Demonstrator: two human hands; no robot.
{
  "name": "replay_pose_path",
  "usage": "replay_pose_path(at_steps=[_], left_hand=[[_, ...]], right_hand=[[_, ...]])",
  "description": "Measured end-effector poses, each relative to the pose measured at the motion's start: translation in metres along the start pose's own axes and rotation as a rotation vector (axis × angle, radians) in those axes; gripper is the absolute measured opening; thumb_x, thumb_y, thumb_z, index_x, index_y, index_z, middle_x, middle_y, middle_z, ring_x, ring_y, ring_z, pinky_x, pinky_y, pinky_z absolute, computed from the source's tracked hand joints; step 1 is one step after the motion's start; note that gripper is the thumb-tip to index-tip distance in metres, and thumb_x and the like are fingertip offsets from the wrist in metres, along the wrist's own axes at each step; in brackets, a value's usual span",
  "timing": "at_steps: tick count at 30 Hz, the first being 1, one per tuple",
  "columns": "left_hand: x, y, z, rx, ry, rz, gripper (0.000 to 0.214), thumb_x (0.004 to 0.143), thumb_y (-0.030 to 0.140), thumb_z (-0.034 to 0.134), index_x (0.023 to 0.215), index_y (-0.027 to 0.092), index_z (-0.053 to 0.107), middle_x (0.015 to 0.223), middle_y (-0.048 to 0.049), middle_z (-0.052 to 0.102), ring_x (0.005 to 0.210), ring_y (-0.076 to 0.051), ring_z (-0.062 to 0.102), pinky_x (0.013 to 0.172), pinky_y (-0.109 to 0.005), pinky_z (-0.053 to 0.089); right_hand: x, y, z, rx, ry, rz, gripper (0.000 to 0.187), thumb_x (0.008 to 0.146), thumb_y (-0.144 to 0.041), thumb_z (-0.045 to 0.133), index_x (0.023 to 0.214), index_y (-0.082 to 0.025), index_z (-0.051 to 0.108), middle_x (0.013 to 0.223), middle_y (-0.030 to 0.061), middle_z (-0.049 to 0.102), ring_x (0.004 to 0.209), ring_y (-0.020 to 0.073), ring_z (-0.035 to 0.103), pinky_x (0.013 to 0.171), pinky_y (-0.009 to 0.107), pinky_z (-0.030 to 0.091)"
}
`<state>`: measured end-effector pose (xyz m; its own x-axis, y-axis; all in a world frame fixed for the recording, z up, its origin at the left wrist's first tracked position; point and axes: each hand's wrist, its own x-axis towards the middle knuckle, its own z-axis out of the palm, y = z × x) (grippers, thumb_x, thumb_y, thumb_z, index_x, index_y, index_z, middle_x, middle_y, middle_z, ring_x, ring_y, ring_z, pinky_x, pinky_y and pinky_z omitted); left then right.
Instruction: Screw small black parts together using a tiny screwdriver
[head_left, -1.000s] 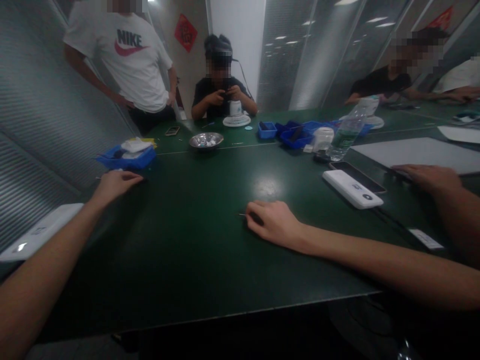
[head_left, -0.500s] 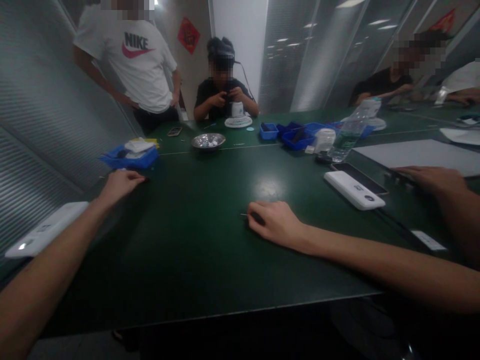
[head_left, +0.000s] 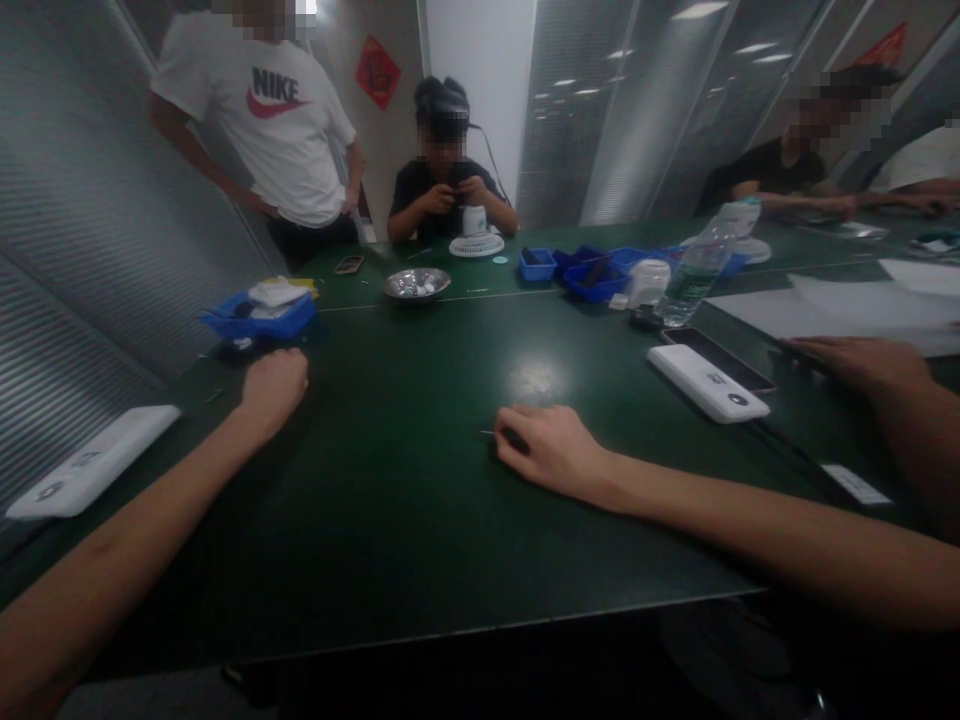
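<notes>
My right hand (head_left: 551,450) rests on the green table (head_left: 390,480), its fingers curled in a pinch. From its fingertips a thin pale metal rod (head_left: 486,432) pokes out to the left; the rest is hidden in the hand. Farther to the left, my left hand (head_left: 276,388) is closed, its knuckles toward the far side. Anything inside it is hidden. Just beyond it stands a blue tray (head_left: 262,320) with a white wad and dark items. A small thin piece (head_left: 214,395) lies on the table left of my left wrist.
White power banks (head_left: 709,382) (head_left: 94,462) lie at both sides, one beside a dark phone (head_left: 720,358). Behind are a metal bowl (head_left: 416,287), blue bins (head_left: 537,264) and a tilted bottle (head_left: 694,270). Another person's hand (head_left: 862,360) is at right; a co-worker (head_left: 450,190) sits opposite.
My left hand has moved right and slightly nearer, turning so its fingers are hidden; a small dark thing showed at its fingertips before. My right hand has stayed in place.
</notes>
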<state>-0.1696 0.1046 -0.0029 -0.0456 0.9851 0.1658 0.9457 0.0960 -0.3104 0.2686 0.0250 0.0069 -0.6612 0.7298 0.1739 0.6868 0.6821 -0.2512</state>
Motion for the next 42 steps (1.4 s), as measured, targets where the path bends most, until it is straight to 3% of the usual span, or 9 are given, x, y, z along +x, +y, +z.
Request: replay_pose_path(at_steps=[7, 12, 15, 20, 24, 30, 33, 36, 42], left_hand=[[0.006, -0.011, 0.001, 0.024, 0.054, -0.004, 0.048, 0.101, 0.033, 0.036, 0.096, -0.001, 0.071, 0.107, -0.0268, 0.064, 0.092, -0.034, 0.061, 0.073, -0.037, 0.044], [0.015, -0.052, 0.012, -0.258, 0.074, 0.001, 0.032, 0.094, 0.028, 0.056, 0.114, 0.008, 0.072, 0.111, -0.0120, 0.071, 0.099, -0.025, 0.061, 0.084, -0.030, 0.042], [0.020, -0.071, 0.017, -0.398, 0.059, -0.028, 0.034, 0.093, 0.036, 0.062, 0.109, 0.009, 0.074, 0.105, -0.0080, 0.073, 0.094, -0.021, 0.061, 0.084, -0.027, 0.041], [0.019, -0.074, 0.014, -0.490, 0.040, -0.069, 0.033, 0.091, 0.039, 0.067, 0.106, 0.010, 0.076, 0.102, -0.0037, 0.074, 0.089, -0.019, 0.061, 0.076, -0.025, 0.042], [0.015, -0.037, -0.001, -0.695, -0.024, 0.020, 0.036, 0.089, 0.046, 0.068, 0.106, 0.016, 0.076, 0.102, -0.0019, 0.075, 0.084, -0.019, 0.065, 0.077, -0.028, 0.046], [-0.027, 0.091, -0.042, -1.071, -0.095, 0.554, 0.026, 0.091, 0.042, 0.068, 0.096, 0.018, 0.075, 0.108, -0.0075, 0.072, 0.098, -0.022, 0.067, 0.088, -0.034, 0.052], [-0.059, 0.137, -0.056, -1.185, -0.107, 0.773, 0.019, 0.092, 0.036, 0.068, 0.090, 0.017, 0.073, 0.106, -0.0083, 0.071, 0.097, -0.020, 0.067, 0.089, -0.035, 0.053], [-0.078, 0.152, -0.061, -1.234, -0.110, 0.814, 0.016, 0.092, 0.034, 0.069, 0.090, 0.018, 0.071, 0.103, -0.0081, 0.070, 0.095, -0.020, 0.067, 0.087, -0.035, 0.053], [-0.081, 0.148, -0.064, -1.253, -0.192, 0.739, 0.022, 0.089, 0.033, 0.073, 0.105, 0.019, 0.066, 0.102, -0.0061, 0.068, 0.085, -0.017, 0.065, 0.075, -0.030, 0.054]], right_hand=[[0.000, 0.000, 0.001, -0.017, 0.016, -0.002, 0.022, 0.100, -0.033, 0.050, 0.097, -0.017, 0.064, 0.085, 0.0033, 0.066, 0.060, 0.0107, 0.049, 0.056, 0.026, 0.027], [-0.001, 0.001, 0.003, -0.019, 0.012, -0.010, 0.022, 0.100, -0.033, 0.050, 0.098, -0.017, 0.064, 0.085, 0.0035, 0.066, 0.060, 0.0106, 0.049, 0.056, 0.026, 0.028], [-0.001, 0.001, 0.004, -0.015, 0.031, -0.011, 0.021, 0.100, -0.033, 0.050, 0.098, -0.017, 0.064, 0.085, 0.0031, 0.067, 0.059, 0.0107, 0.049, 0.056, 0.026, 0.029], [-0.001, 0.002, 0.002, 0.079, 0.054, 0.025, 0.021, 0.100, -0.032, 0.052, 0.102, -0.017, 0.066, 0.090, 0.0042, 0.068, 0.064, 0.0112, 0.054, 0.058, 0.024, 0.035], [0.000, 0.004, 0.000, 0.160, 0.095, 0.067, 0.022, 0.101, -0.033, 0.051, 0.103, -0.017, 0.067, 0.093, 0.0045, 0.069, 0.069, 0.0121, 0.058, 0.061, 0.024, 0.040], [0.001, 0.003, 0.002, 0.160, 0.126, -0.005, 0.023, 0.100, -0.032, 0.051, 0.103, -0.017, 0.067, 0.092, 0.0040, 0.068, 0.069, 0.0124, 0.057, 0.062, 0.025, 0.039], [0.000, 0.002, 0.006, 0.142, 0.118, -0.089, 0.021, 0.098, -0.030, 0.052, 0.100, -0.017, 0.067, 0.090, 0.0033, 0.067, 0.069, 0.0122, 0.057, 0.064, 0.026, 0.038], [-0.002, 0.002, 0.008, 0.133, 0.095, -0.162, 0.019, 0.097, -0.029, 0.051, 0.099, -0.017, 0.067, 0.090, 0.0032, 0.067, 0.068, 0.0115, 0.055, 0.062, 0.025, 0.036], [-0.002, 0.003, 0.010, 0.113, 0.097, -0.192, 0.021, 0.099, -0.030, 0.048, 0.101, -0.017, 0.066, 0.090, 0.0037, 0.066, 0.068, 0.0117, 0.055, 0.061, 0.025, 0.035]])
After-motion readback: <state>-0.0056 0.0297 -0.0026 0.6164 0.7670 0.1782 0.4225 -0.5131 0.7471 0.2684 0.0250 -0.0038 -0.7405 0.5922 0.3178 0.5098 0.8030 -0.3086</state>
